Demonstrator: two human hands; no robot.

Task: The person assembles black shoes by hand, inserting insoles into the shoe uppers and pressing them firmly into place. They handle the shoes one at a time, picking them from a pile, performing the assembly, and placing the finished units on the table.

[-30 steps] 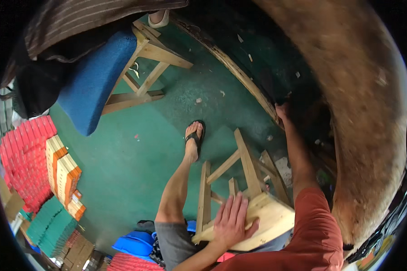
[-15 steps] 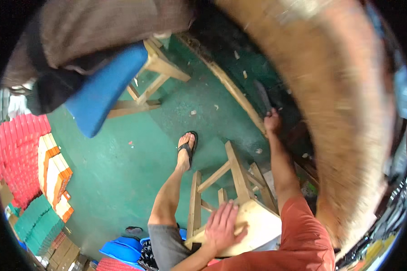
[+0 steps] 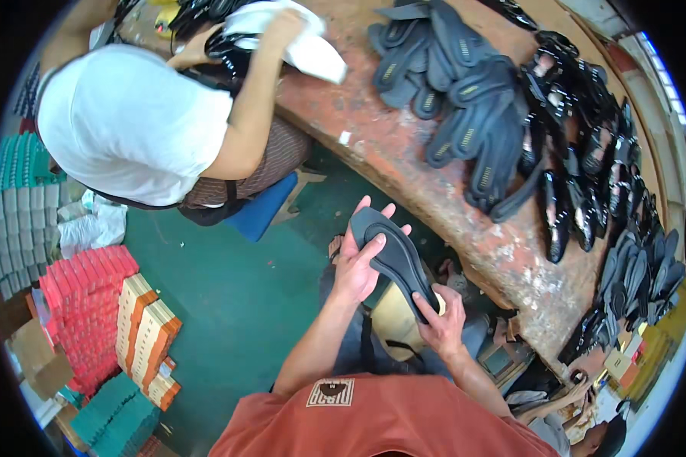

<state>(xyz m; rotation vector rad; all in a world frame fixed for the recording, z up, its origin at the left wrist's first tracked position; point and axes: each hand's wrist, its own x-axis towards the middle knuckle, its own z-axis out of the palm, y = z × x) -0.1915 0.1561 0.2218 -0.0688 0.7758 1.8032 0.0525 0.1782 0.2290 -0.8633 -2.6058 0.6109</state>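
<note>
A dark grey shoe insole [image 3: 400, 257] is held in both hands in front of my body. My left hand [image 3: 354, 266] grips its wide end, with the thumb on top and the fingers coming out behind. At the narrower end, my right hand [image 3: 446, 320] pinches it with the thumb on the upper face. Beyond my hands, a heap of similar dark insoles [image 3: 465, 91] lies on the worn reddish table [image 3: 404, 152]. Right of that heap are several glossy black shoes [image 3: 583, 217].
A person in a white shirt [image 3: 133, 126] sits at the table's far left, handling a white sheet [image 3: 316, 49] and black shoes. Stacked red boxes [image 3: 91, 305] and green boxes [image 3: 114, 419] stand at left. Another person's hands [image 3: 575, 392] show at lower right. A wooden stool [image 3: 396, 324] is beneath me.
I have straightened up from beside the table. My right hand has come up from under it, my left has left the stool top, and both now hold the insole.
</note>
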